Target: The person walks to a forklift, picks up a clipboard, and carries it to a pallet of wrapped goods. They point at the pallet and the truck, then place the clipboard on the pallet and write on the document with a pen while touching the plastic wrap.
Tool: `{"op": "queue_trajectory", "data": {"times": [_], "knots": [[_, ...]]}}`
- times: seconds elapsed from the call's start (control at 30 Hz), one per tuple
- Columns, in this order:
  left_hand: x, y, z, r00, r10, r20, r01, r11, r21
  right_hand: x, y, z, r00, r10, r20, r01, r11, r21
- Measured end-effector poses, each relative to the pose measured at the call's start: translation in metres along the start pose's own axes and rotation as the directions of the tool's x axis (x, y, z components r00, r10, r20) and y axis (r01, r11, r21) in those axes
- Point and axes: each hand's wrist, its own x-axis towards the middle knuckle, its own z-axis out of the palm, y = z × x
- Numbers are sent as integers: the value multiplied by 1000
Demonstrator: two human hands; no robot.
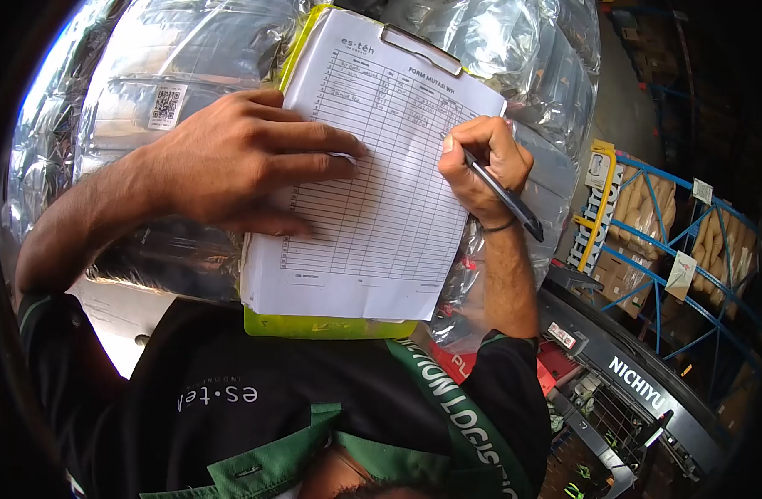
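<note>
A printed form (pixel 373 191) with a table and some handwriting in its upper rows lies on a yellow-green clipboard (pixel 331 327), under a metal clip (pixel 420 50). My left hand (pixel 269 162) rests on the left side of the paper with its fingers spread. In my right hand (pixel 487 166) is a dark pen (pixel 509 200), its writing end near the upper right rows of the form. The clipboard lies on plastic-wrapped goods (pixel 206 41).
A QR label (pixel 168 106) is stuck on the wrapping at the left. On the right are blue racks (pixel 676 254) with wrapped sacks and cartons, a yellow bar (pixel 601 204), and a dark machine marked NICHIYU (pixel 637 376) near my right arm.
</note>
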Motion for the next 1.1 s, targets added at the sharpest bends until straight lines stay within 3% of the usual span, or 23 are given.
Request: {"op": "queue_trajectory", "data": {"times": [0.73,0.87,0.9,0.97,1.0,1.1], "knots": [[1,0,-2,1000,4,7,-4,1000,18,5,-3,2,999,47,25,-48,998,49],[0,1,0,1000,0,11,-1,1000,19,-1,10,-2,986,128,-108,-78,922,379],[0,0,0,1000,0,8,0,1000,25,-6,9,-11,980,182,-81,-141,919,367],[0,-1,0,1000,5,-6,-5,1000,28,-14,9,-22,980,199,-22,-194,972,133],[0,-1,1,1000,8,-11,-7,1000,28,-16,15,-21,996,82,-43,-79,995,60],[1,0,0,1000,-4,5,4,1000,22,-21,17,-13,992,-16,-125,9,998,-57]]}}
